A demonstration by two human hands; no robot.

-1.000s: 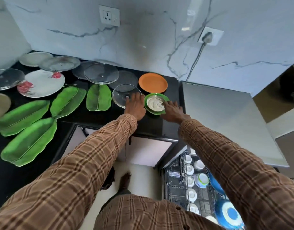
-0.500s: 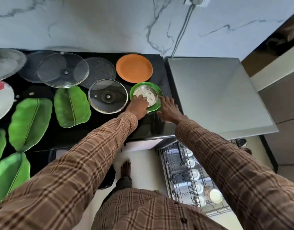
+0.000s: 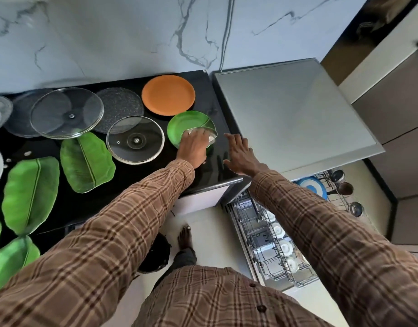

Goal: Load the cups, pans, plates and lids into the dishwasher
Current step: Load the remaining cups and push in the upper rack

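A small round steel lid (image 3: 211, 135) lies on a round green plate (image 3: 188, 122) at the right end of the black counter (image 3: 217, 159). My left hand (image 3: 193, 147) grips the lid at its near side and lifts that edge off the plate. Just right of the plate my right hand (image 3: 241, 153) hovers over the counter, fingers spread, holding nothing. Behind the green plate lies an orange plate (image 3: 168, 95). The dishwasher's lower rack (image 3: 259, 234) is pulled out at lower right, with white cups (image 3: 285, 247) and a blue plate (image 3: 311, 186) in it.
Glass lids (image 3: 135, 139) (image 3: 66, 112), a dark speckled plate (image 3: 119, 109) and several green leaf-shaped plates (image 3: 86, 159) cover the counter to the left. The grey dishwasher top (image 3: 295, 114) adjoins the counter on the right. My bare foot (image 3: 184, 238) stands on the floor below.
My left hand moved from the glass lid to the green plate and closed on the small steel lid, tipping it up. My right hand drew back to the right. The camera tilted down.
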